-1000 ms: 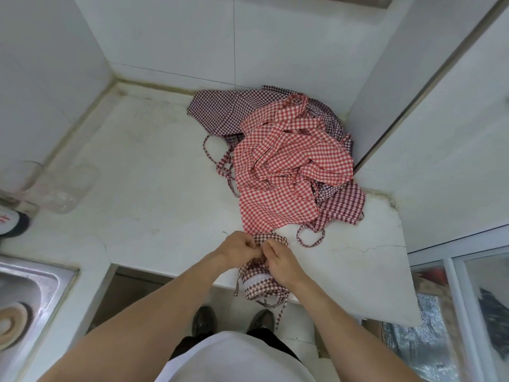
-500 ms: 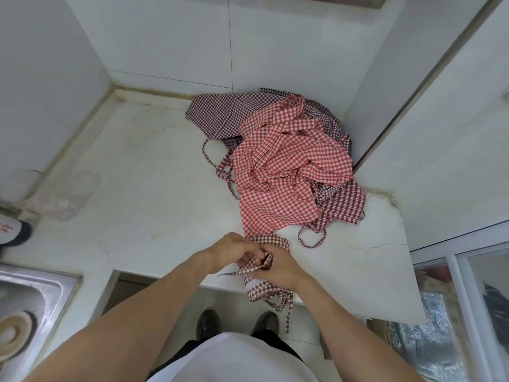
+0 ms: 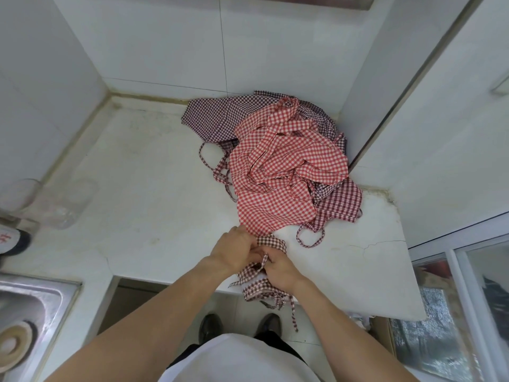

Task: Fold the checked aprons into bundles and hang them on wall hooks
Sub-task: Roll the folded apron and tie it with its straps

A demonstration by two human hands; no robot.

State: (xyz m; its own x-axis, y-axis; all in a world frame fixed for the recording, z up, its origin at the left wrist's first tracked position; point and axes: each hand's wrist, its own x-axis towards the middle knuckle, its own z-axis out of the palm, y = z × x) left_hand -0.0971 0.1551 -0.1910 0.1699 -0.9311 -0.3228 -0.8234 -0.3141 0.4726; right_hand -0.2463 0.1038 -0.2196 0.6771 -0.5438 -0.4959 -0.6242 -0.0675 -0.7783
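Head camera view, looking down at a white stone counter (image 3: pixel 154 188) in a tiled corner. Both hands meet at its near edge over a small rolled bundle of dark maroon-and-white checked apron (image 3: pixel 257 282), which half overhangs the edge. The left hand (image 3: pixel 234 250) curls over the bundle's top, and the right hand (image 3: pixel 281 268) pinches a thin checked tie strap (image 3: pixel 264 261) beside it. Loose strap ends (image 3: pixel 292 310) dangle below the counter.

To finish the bundle well, the strap probably needs pulling snug around the roll while the left hand keeps the folds pressed, or it may spring open.

Farther back lies a heap: a crumpled red-and-white checked apron (image 3: pixel 283 175) on top of darker maroon checked aprons (image 3: pixel 217 117), straps trailing. A steel sink (image 3: pixel 30 307) sits near left. No wall hooks are visible.
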